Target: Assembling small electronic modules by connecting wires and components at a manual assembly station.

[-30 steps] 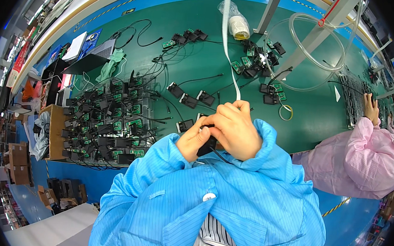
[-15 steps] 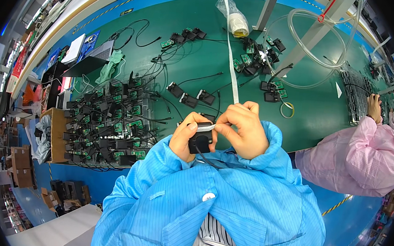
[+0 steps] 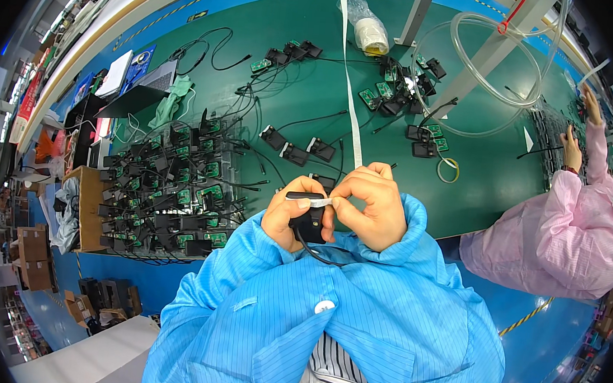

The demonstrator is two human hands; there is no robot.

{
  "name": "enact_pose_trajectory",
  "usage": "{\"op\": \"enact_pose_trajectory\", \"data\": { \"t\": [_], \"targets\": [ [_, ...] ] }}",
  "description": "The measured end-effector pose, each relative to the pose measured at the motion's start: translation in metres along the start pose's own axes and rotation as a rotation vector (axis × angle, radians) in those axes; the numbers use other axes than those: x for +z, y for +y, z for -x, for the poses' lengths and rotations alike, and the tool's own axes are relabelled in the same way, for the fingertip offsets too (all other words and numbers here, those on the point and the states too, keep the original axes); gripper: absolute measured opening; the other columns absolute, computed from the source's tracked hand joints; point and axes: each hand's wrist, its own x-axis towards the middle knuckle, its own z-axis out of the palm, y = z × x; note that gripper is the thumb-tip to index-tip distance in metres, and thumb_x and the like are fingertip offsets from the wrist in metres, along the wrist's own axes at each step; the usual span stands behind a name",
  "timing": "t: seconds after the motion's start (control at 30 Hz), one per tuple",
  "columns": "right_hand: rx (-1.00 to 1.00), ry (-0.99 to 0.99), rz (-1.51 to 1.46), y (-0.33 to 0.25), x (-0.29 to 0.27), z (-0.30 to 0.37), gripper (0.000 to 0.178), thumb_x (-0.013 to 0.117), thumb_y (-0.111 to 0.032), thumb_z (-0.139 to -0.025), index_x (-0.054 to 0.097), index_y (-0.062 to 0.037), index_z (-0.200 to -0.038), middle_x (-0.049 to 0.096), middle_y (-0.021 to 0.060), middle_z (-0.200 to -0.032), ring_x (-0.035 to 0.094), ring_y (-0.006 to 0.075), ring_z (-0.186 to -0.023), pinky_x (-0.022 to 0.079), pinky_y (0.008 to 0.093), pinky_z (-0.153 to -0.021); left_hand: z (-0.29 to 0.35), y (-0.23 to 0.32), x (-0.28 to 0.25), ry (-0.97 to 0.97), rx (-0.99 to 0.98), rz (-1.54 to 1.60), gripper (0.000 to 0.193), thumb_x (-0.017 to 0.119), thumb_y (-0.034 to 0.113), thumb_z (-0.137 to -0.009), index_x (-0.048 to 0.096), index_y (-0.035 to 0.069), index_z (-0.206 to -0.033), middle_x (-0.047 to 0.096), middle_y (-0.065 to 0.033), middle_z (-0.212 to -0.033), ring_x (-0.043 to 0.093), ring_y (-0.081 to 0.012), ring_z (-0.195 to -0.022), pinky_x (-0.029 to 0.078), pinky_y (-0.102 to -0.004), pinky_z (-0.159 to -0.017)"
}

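Note:
My left hand (image 3: 286, 215) is closed round a black plastic housing (image 3: 309, 225) with a black cable (image 3: 316, 257) trailing from its lower side. A short pale strip (image 3: 316, 203) lies along the housing's upper part, under my left thumb. The thumb and forefinger of my right hand (image 3: 371, 209) pinch the strip's right end. Behind that hand, a long white tape (image 3: 351, 87) runs down from the top of the view; whether it joins the short strip is hidden. Just beyond my hands lies another black housing (image 3: 321, 182).
Many black housings with green circuit boards (image 3: 170, 188) crowd a tray at the left of the green table (image 3: 251, 165). Three loose housings (image 3: 295, 154) lie ahead. Clear coiled tubing (image 3: 468, 60) hangs by a post. A co-worker in pink (image 3: 540, 239) reaches over racks at the right.
The housing has tilted in my left hand, so its upper edge now shows with the pale strip along it. The long tape has shifted slightly left. The co-worker's arms have moved farther out.

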Motion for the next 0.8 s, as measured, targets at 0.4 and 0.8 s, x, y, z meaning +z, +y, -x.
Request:
{"op": "enact_pose_trajectory", "data": {
  "t": [0.4, 0.8],
  "targets": [
    [-0.193, 0.492, 0.099, 0.002, -0.015, -0.001, 0.068, 0.074, -0.047, -0.075, 0.056, -0.0047, -0.125, 0.024, 0.0194, -0.152, 0.022, 0.0331, -0.14, 0.017, 0.0487, -0.113, 0.004, 0.003, 0.03, -0.046, 0.624, -0.225, 0.046, 0.059, 0.027, -0.086, 0.047, -0.005, -0.118, 0.063, -0.0196, -0.074, 0.058, -0.0253, -0.055, 0.05, -0.0305, -0.053],
    [0.286, -0.134, -1.34, 0.006, 0.035, 0.012, 0.114, 0.077, -0.038, -0.072, 0.003, -0.0141, -0.155, 0.005, 0.0235, -0.158, 0.011, 0.035, -0.146, 0.008, 0.0498, -0.116, -0.029, 0.012, 0.027, -0.373, 1.102, -0.94, 0.06, 0.058, 0.014, -0.084, 0.04, -0.006, -0.138, 0.064, -0.014, -0.079, 0.057, -0.0204, -0.061, 0.047, -0.0282, -0.057]
  ]
}}
